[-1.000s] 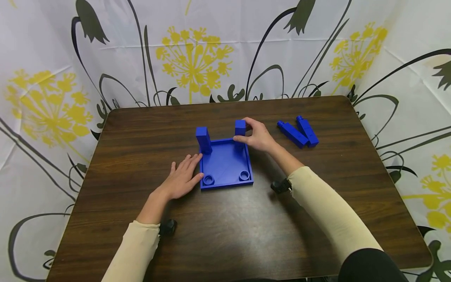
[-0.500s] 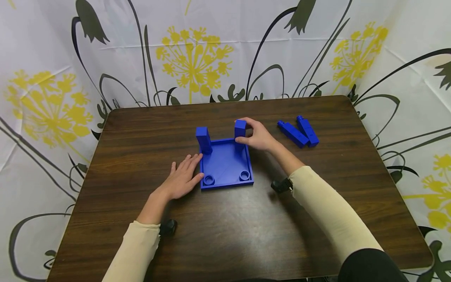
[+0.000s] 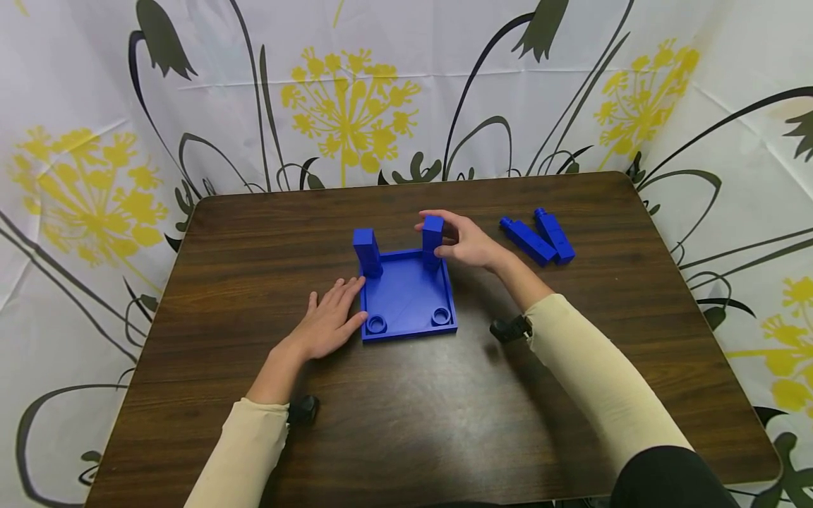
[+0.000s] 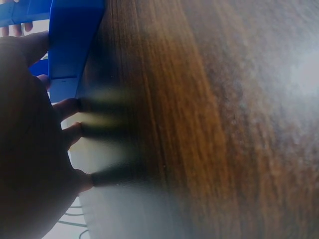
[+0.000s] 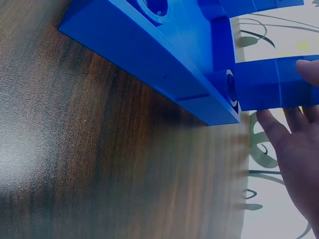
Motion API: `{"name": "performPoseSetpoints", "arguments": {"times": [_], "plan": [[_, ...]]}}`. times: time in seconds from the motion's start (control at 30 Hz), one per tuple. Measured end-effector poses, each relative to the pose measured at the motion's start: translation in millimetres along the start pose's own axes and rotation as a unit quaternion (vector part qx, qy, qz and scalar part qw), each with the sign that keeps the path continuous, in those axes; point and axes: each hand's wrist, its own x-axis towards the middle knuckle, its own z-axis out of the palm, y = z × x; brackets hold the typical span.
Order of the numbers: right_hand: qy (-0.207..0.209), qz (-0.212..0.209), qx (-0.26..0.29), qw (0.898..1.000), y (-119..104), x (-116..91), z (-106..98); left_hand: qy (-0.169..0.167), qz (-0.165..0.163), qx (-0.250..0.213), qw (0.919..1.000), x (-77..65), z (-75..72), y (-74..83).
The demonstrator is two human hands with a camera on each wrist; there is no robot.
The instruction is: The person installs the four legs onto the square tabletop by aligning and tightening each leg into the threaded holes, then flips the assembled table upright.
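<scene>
A blue square toy tabletop [image 3: 406, 303] with a raised rim lies on the table, round sockets showing in its two near corners. One blue table leg [image 3: 367, 250] stands upright at its far left corner. Another table leg [image 5: 259, 83] stands at the far right corner, its lower end right at the socket there. My right hand [image 3: 468, 243] holds this second leg, thumb on its near side and fingers reaching behind it. Flat on the table, my left hand [image 3: 327, 317] has its fingers spread, with fingertips and thumb against the tabletop's left edge.
Two more blue table legs [image 3: 528, 241] with threaded ends lie side by side at the back right. The dark wooden table [image 3: 254, 240] ends at a flower-patterned curtain [image 3: 394, 92].
My right hand's fingers have shifted round the far right leg, fingertips now showing past its left side and the thumb farther right. The leg turned slightly. The left hand has stayed still.
</scene>
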Motion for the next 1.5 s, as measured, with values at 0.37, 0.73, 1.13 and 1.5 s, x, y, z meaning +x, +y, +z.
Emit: {"name": "performPoseSetpoints", "arguments": {"times": [0.37, 0.73, 1.13, 1.5], "plan": [[0.002, 0.007, -0.007, 1.0, 3.0, 3.3, -2.4, -0.001, -0.002, 0.001, 1.0, 1.0, 0.6, -1.6], [0.041, 0.006, -0.07, 0.997, 4.7, 4.1, 3.0, -0.011, -0.012, 0.002, 0.9999, 1.5, 0.1, -2.5], [0.061, 0.011, -0.092, 0.994, 4.1, 2.4, 5.2, -0.004, -0.004, 0.001, 1.0, 1.5, 0.9, -2.6], [0.085, 0.025, -0.128, 0.988, 5.8, 2.2, 8.5, 0.001, 0.001, -0.001, 1.0, -1.3, -2.4, 3.4]]}}
